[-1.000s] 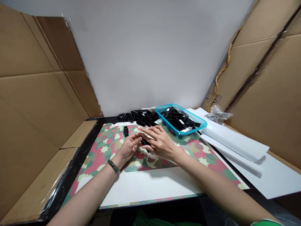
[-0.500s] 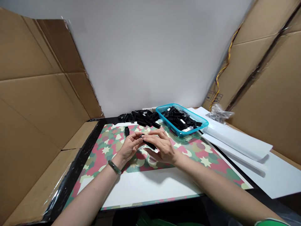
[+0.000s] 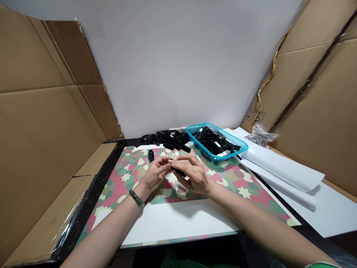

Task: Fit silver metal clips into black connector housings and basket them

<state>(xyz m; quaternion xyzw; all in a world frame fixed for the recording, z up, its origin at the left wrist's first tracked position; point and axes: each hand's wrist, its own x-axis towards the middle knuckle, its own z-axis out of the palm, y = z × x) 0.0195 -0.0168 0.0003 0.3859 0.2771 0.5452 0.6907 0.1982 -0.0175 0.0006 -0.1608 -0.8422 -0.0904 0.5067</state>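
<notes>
A small, long black piece (image 3: 178, 171) is between my two hands above the patterned mat (image 3: 125, 177); its exact kind does not show. My left hand (image 3: 155, 173) pinches its left end between thumb and fingers. From the other side my right hand (image 3: 193, 175) grips it, thumb below and fingers over the top, hiding much of it. Another small black piece (image 3: 151, 155) lies on the mat just beyond my left hand. A green bangle (image 3: 136, 198) circles my left wrist.
A pile of black pieces (image 3: 167, 139) lies along the wall. Right of it stands a blue basket (image 3: 244, 147) full of similar parts. Rolled white sheets (image 3: 284, 167) and a clear plastic bag (image 3: 260, 137) are at the right. Cardboard walls (image 3: 36, 130) enclose both sides.
My right thumb has come up against the black piece, closing the gap that showed below it. Both hands stay at about the same place over the mat.
</notes>
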